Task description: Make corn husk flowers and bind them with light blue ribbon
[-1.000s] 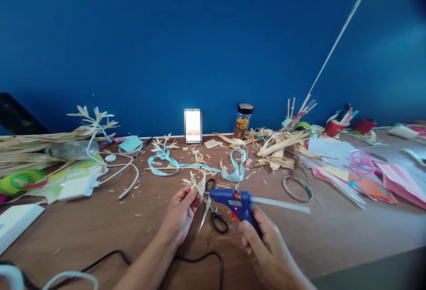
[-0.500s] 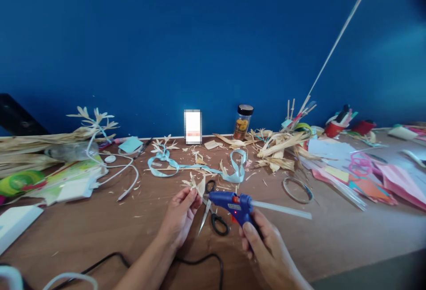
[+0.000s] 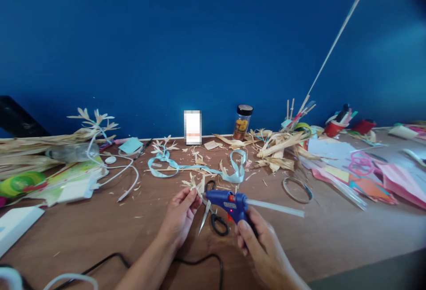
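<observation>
**Nearer to the dried-leaf flower [image 3: 197, 185] with the glue gun [image 3: 229, 199]**

Pinched by its base between thumb and fingertips of the left hand [image 3: 183, 210], over the middle of the table [image 3: 126, 232]; unmoved there over the last second. Wrapped firmly around the glue gun's handle with the right hand [image 3: 261, 232], at about four o'clock from the flower. Shifted slightly toward nine o'clock since half a second ago, bringing nozzle right up to petals; too small to tell whether touching. Probably in the middle of gluing, then, with the flower steadied against the nozzle. Jutting from the gun's rear toward three o'clock, a glue stick [image 3: 276, 207]. Below at five o'clock, splayed scissors [image 3: 205, 217]. Farther out: at twelve, blue ribbon [image 3: 185, 166]; at one, a jar [image 3: 242, 123]; at two, a heap of dried leaves [image 3: 281, 146].
</observation>
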`<action>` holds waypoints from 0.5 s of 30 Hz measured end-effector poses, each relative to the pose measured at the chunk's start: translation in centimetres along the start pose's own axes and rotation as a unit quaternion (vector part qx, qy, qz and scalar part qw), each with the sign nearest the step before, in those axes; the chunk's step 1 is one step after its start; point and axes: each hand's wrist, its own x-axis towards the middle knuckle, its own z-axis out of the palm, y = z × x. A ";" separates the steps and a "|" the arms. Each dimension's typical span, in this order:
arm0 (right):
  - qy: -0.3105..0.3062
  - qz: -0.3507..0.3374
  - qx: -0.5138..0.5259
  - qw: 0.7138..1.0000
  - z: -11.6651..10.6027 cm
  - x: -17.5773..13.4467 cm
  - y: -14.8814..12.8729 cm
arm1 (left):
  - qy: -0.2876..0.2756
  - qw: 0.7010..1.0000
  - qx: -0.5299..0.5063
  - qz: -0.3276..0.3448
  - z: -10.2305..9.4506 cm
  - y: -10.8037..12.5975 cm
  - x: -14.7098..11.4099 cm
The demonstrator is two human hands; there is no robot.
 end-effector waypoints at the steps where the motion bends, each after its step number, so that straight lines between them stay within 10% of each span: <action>1: 0.001 0.001 -0.011 1.000 0.1 0.0 -0.2 | 0.001 1.000 0.001 0.001 0.0 0.0 0.0; 10: 0.105 -0.072 -0.231 0.964 -4.8 -1.0 0.1 | 0.009 1.000 -0.004 0.006 -0.1 0.1 0.1; 15: 0.232 -0.086 -0.490 0.836 -10.1 -0.9 1.5 | -0.001 1.000 0.004 -0.003 -0.1 0.2 0.0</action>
